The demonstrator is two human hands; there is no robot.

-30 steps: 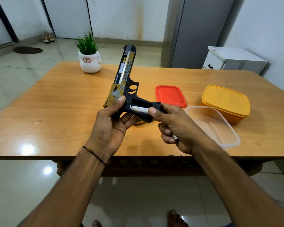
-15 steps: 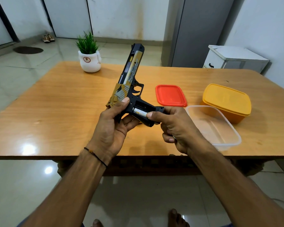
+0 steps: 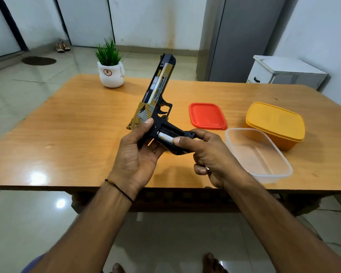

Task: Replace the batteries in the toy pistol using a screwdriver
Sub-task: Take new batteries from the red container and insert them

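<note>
Head view: the left hand [image 3: 135,162] wraps the toy pistol [image 3: 158,107] above the table [image 3: 67,134], barrel tilted away so the open grip compartment faces up. The right hand [image 3: 209,156] steadies the grip's butt, thumb pressing a battery [image 3: 165,137] into its slot; its curled fingers hide something small and metallic, identity uncertain. No screwdriver is visible.

In front of you the wooden tabletop [image 3: 71,134] carries a white pot with a green plant [image 3: 110,71] at its far side. Well right of that pot lies a red lid [image 3: 207,116]; further right stands a closed yellow container [image 3: 275,125], with an open clear container [image 3: 258,154] just nearer you.
</note>
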